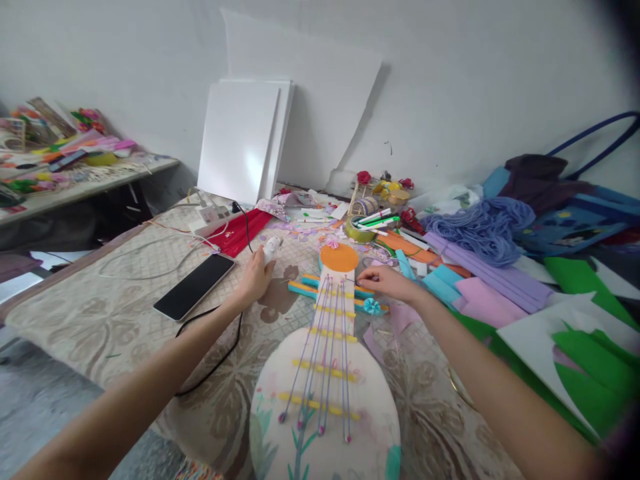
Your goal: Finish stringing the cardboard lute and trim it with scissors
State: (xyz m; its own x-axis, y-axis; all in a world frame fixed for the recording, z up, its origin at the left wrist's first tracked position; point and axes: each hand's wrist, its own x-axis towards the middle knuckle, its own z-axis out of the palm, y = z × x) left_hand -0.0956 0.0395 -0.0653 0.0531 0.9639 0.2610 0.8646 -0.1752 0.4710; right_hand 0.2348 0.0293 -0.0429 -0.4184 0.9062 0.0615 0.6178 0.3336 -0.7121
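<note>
Fingers of my left hand (pixel 257 277) are wrapped round a white tool (pixel 273 246), to the right of the phone (pixel 195 288). The toy lute (pixel 325 373) lies in the near middle of the table (pixel 145 280), its neck pointing to the far side. My right hand (pixel 384 281) has its fingertips bunched beside the neck's right edge; I cannot tell whether they pinch anything.

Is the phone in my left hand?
No, the left hand holds a white tool, while the phone lies on the tablecloth.
</note>
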